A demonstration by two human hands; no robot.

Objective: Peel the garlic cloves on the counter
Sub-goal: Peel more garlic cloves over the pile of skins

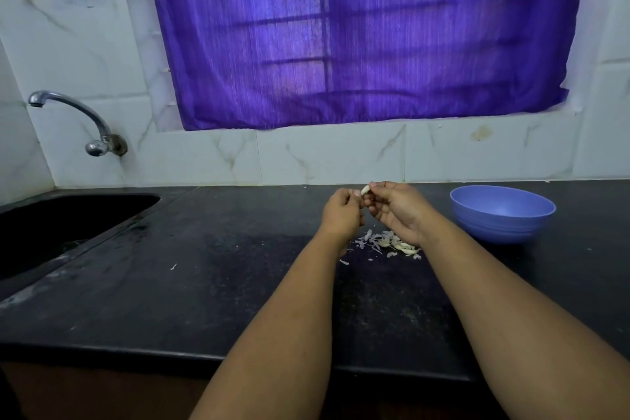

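A: Black stone counter (170, 283), seen from your head camera. Your two hands meet above it, near the back wall, with one garlic clove (365, 189) between them.

B: Which hand has the clove?

A: Both. Your right hand (395, 211) pinches it between thumb and fingertips, the pale tip sticking up past them. Your left hand (341, 215) has its fingers curled in, with the thumb and forefinger pinching at the lower end of the clove. Whether the skin is already lifting there is too small to tell.

B: And the rest of the garlic?

A: A small pile (392, 244) of cloves and papery skins lies on the counter just below your right hand and between your forearms. A few stray flakes lie scattered to its left.

B: What else is in the field?

A: A blue bowl (503, 215) stands on the counter to the right of your right hand, near it but apart. A dark sink (68, 222) is set into the counter at the left, with a tap (68, 109) on the tiled wall above it. A purple curtain (358, 34) covers the window behind.
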